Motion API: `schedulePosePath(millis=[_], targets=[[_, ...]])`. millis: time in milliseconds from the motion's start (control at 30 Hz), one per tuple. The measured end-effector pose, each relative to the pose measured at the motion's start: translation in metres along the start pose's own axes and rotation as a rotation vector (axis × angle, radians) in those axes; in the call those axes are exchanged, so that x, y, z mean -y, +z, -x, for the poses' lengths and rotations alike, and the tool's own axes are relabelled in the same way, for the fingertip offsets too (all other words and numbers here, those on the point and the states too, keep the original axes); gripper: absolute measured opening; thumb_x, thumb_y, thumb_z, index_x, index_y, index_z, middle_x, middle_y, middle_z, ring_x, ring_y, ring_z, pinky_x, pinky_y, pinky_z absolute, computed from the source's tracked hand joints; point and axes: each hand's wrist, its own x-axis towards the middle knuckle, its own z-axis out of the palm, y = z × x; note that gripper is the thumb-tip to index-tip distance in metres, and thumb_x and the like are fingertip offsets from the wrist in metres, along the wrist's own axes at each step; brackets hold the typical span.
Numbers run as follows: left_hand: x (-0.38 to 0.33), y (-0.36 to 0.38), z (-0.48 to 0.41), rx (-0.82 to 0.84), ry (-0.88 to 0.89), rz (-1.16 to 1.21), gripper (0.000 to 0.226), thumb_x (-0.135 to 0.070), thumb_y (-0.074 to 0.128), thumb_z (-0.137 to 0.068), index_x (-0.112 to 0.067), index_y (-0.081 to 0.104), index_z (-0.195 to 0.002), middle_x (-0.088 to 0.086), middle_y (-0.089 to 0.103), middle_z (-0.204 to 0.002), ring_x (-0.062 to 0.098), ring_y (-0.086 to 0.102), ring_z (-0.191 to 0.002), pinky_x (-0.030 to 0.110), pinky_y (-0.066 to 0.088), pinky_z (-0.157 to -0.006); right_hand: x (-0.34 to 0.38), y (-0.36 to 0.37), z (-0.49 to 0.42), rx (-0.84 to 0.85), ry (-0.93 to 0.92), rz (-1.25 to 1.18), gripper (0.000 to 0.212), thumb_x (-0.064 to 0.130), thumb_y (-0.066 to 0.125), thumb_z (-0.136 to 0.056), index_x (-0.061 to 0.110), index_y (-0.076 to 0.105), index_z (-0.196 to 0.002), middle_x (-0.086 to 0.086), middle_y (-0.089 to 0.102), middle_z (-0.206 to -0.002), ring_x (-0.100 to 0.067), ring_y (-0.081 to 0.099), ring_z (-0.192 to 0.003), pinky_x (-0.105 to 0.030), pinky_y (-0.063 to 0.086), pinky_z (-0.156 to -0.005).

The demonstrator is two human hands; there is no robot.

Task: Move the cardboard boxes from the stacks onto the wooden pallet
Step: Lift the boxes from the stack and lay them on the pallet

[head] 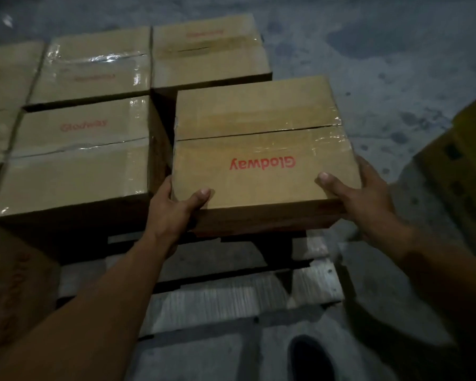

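Held box: I have a brown taped cardboard box printed "Glodway" in red (261, 149) at the pallet's right side, just in front of the box in the far right corner. I cannot tell whether its base is already down on the boards or hanging just above them.
Left hand: my left hand (173, 207) grips the box's near left corner, thumb on the lid, fingers hidden down the narrow gap beside the neighbouring taped brown box (80, 158).
Right hand: my right hand (360, 193) clasps the near right corner, thumb on top, fingers wrapped round the side.
Pallet: the pale slatted wooden pallet (231, 295) shows bare boards and dark gaps along its near edge, under my forearms.
Pinch risk: I judge the left fingers are the weak point; pushing the box flush against the neighbour would trap them in that gap.
Overhang risk: the box's right face sits close to the pallet's right edge, so a push rightward could leave it overhanging and tippy.
Slat risk: if it lands with an edge over a gap between boards, it may sit tilted.
Light: the scene is dim, so I could misread the alignment.
Foot: my dark shoe (311, 358) stands on the grey concrete floor (382, 64) near the pallet's front edge; a dropped box would likely land there.
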Motion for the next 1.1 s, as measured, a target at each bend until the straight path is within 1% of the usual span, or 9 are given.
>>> schedulePosePath(millis=[167, 233, 400, 533, 667, 833, 900, 1000, 1100], targets=[[0.006, -0.003, -0.027, -0.116, 0.003, -0.008, 0.048, -0.023, 0.081, -0.08, -0.031, 0.056, -0.12, -0.013, 0.065, -0.106, 0.005, 0.062, -0.099, 0.041, 0.054, -0.098, -0.003, 0.035, -0.047, 0.079, -0.026, 0.03, 0.051, 0.038, 0.081, -0.082, 0.035, 0.058, -0.127, 0.013, 0.066, -0.115, -0.005, 0.064, -0.103, -0.034, 0.058, -0.088], [0.007, -0.006, -0.036, -0.175, 0.007, -0.038, 0.053, -0.026, 0.084, -0.078, -0.026, 0.058, -0.125, -0.008, 0.068, -0.109, 0.011, 0.064, -0.102, 0.039, 0.054, -0.098, -0.002, 0.047, -0.06, 0.093, -0.029, 0.029, 0.053, 0.035, 0.08, -0.084, 0.033, 0.056, -0.131, 0.017, 0.064, -0.112, -0.001, 0.062, -0.103, -0.028, 0.057, -0.085], [0.014, -0.012, -0.053, -0.351, 0.042, -0.245, 0.068, -0.042, 0.087, -0.072, -0.012, 0.063, -0.128, 0.006, 0.068, -0.118, 0.026, 0.064, -0.109, 0.042, 0.054, -0.098, -0.005, 0.072, -0.084, 0.132, -0.027, 0.039, 0.06, 0.043, 0.083, -0.078, 0.033, 0.058, -0.132, 0.013, 0.068, -0.12, -0.013, 0.065, -0.111, -0.042, 0.058, -0.094], [0.014, -0.011, -0.07, -0.454, 0.026, -0.379, 0.101, -0.062, 0.084, -0.064, -0.007, 0.053, -0.143, 0.015, 0.057, -0.137, 0.029, 0.056, -0.124, 0.039, 0.048, -0.107, -0.01, 0.084, -0.092, 0.131, -0.028, 0.034, 0.063, 0.045, 0.082, -0.079, 0.031, 0.056, -0.135, 0.012, 0.067, -0.12, -0.015, 0.064, -0.113, -0.046, 0.057, -0.095], [0.012, -0.004, -0.084, -0.525, 0.004, -0.434, 0.086, -0.052, 0.086, -0.069, -0.004, 0.058, -0.135, 0.019, 0.056, -0.136, 0.031, 0.055, -0.124, 0.025, 0.04, -0.101, -0.023, 0.095, -0.095, 0.114, -0.016, 0.002, 0.062, 0.046, 0.082, -0.077, 0.03, 0.059, -0.133, 0.01, 0.069, -0.121, -0.012, 0.065, -0.114, -0.041, 0.055, -0.099], [0.015, 0.005, -0.097, -0.602, 0.009, -0.579, 0.075, -0.055, 0.082, -0.072, -0.005, 0.065, -0.126, 0.019, 0.063, -0.125, 0.032, 0.058, -0.118, 0.042, 0.047, -0.105, -0.026, 0.103, -0.098, 0.087, -0.036, 0.003, 0.059, 0.037, 0.08, -0.084, 0.024, 0.057, -0.136, 0.01, 0.067, -0.12, -0.01, 0.063, -0.113, -0.029, 0.054, -0.099], [0.018, 0.006, -0.1, -0.616, -0.012, -0.63, 0.072, -0.059, 0.08, -0.072, -0.007, 0.068, -0.12, 0.019, 0.066, -0.119, 0.033, 0.059, -0.115, 0.046, 0.047, -0.102, -0.027, 0.105, -0.1, 0.092, -0.031, 0.012, 0.059, 0.037, 0.081, -0.083, 0.025, 0.057, -0.136, 0.009, 0.067, -0.12, -0.009, 0.064, -0.113, -0.034, 0.055, -0.1], [0.019, 0.009, -0.102, -0.63, -0.022, -0.669, 0.063, -0.059, 0.078, -0.074, -0.006, 0.071, -0.107, 0.019, 0.065, -0.117, 0.034, 0.059, -0.113, 0.045, 0.046, -0.102, -0.032, 0.106, -0.103, 0.092, -0.012, 0.014, 0.064, 0.04, 0.081, -0.082, 0.026, 0.054, -0.137, 0.009, 0.067, -0.123, -0.011, 0.063, -0.115, -0.041, 0.055, -0.1], [0.017, 0.012, -0.096, -0.612, -0.035, -0.645, 0.056, -0.051, 0.077, -0.08, -0.004, 0.069, -0.11, 0.018, 0.048, -0.134, 0.035, 0.046, -0.125, 0.037, 0.036, -0.108, -0.033, 0.106, -0.104, 0.099, -0.011, 0.03, 0.067, 0.041, 0.08, -0.083, 0.025, 0.05, -0.142, 0.008, 0.065, -0.127, -0.011, 0.062, -0.118, -0.039, 0.053, -0.103]])
